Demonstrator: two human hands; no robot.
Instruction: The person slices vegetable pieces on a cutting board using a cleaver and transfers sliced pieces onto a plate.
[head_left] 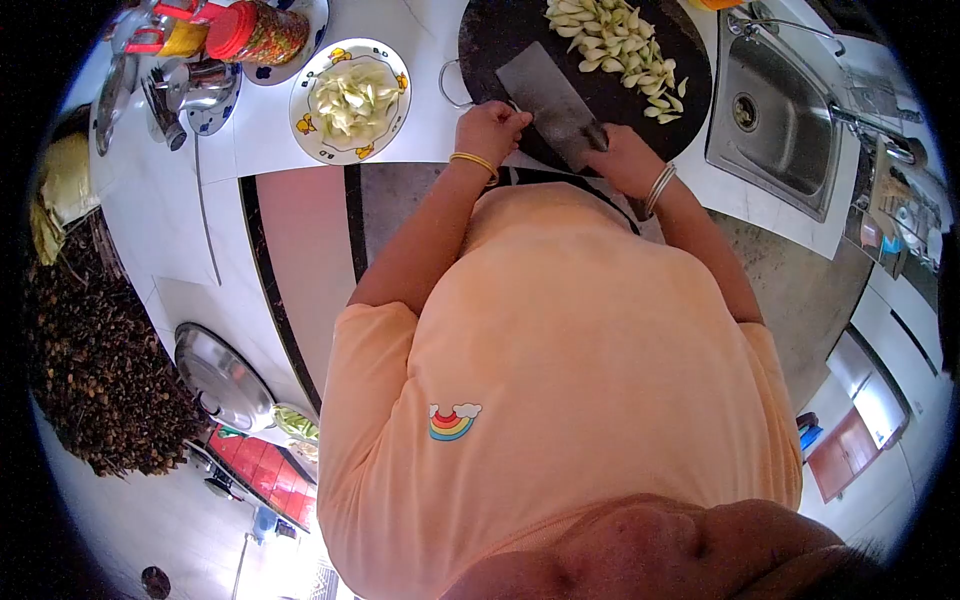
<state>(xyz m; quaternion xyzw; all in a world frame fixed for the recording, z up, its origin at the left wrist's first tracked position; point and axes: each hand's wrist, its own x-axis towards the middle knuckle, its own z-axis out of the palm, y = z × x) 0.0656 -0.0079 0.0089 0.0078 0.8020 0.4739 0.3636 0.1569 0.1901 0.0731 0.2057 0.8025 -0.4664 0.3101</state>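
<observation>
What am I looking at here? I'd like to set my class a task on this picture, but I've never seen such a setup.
There is no machine here: a person works with two bare hands. The single picture comes from a camera worn on the head, looking forward and down, so the peach shirt fills the middle and the counter lies at the top.

The right hand grips a cleaver, its blade over a dark round board. The left hand is beside the blade; whatever its fingertips may hold is too small to name. Pale pieces, perhaps garlic, lie at the board's far side. To the left, a plate holds pale slices; to the right is a metal sink.
</observation>
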